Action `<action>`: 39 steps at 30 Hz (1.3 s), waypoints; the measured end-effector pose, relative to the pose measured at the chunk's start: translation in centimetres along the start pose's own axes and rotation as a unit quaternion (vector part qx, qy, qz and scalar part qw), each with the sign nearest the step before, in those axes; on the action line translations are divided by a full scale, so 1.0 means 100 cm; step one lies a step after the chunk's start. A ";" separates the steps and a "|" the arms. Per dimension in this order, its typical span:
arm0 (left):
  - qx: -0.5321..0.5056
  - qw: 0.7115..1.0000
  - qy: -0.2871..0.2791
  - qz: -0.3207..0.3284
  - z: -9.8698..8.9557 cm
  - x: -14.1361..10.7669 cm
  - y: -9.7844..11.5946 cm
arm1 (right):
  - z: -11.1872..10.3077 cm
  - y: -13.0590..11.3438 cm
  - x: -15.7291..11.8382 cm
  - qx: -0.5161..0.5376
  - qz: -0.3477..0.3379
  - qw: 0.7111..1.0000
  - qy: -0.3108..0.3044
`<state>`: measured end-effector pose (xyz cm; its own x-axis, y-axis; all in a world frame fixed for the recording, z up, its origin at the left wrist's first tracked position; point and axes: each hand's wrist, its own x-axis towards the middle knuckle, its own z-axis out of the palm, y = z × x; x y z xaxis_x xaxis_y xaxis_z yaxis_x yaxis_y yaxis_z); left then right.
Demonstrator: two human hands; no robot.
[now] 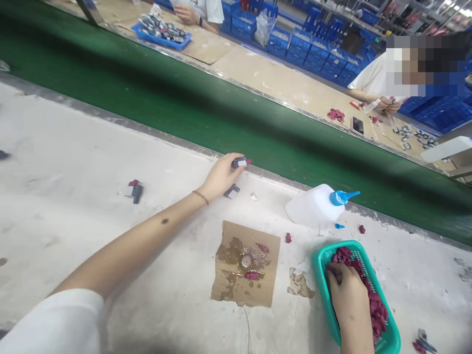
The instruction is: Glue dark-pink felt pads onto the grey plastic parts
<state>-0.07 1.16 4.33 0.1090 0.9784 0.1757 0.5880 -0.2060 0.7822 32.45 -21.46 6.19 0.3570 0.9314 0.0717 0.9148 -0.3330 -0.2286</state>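
Note:
My left hand (223,172) reaches to the far edge of the white table, closed on a small dark grey plastic part (239,162) with a pale face and a maroon tip. Just below that hand lies another dark grey plastic part (232,191). My right hand (348,290) is inside a green basket (320,275), fingers bent together among small maroon plastic pieces (376,307); its fingertips are partly hidden. Between the hands, a cardboard piece (224,285) with wet stains carries a round cap (246,261) and two maroon pieces (252,276).
A white squeeze bottle (313,205) with a blue nozzle lies behind the basket. Beyond the table edge runs a green conveyor belt (177,118). Two people sit across it, near a blue tray (165,42) of parts. Loose parts (136,191) lie at left.

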 end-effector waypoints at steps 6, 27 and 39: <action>0.066 0.997 0.005 0.026 0.009 0.001 -0.006 | -0.011 -0.010 0.003 0.093 0.074 0.993 -0.012; -0.356 0.876 -0.238 -0.221 -0.011 -0.099 0.020 | 0.024 -0.123 -0.015 0.311 -0.246 0.896 -0.202; -0.424 0.826 -0.299 -0.219 -0.017 -0.148 0.028 | 0.037 -0.125 -0.019 0.185 -0.363 0.896 -0.178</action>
<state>-1.46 -13.91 4.92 0.5603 0.7441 -0.3638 -0.0689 0.4797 0.8747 19.61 -18.54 5.37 -0.4492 0.8928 0.0323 0.7328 0.3889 -0.5583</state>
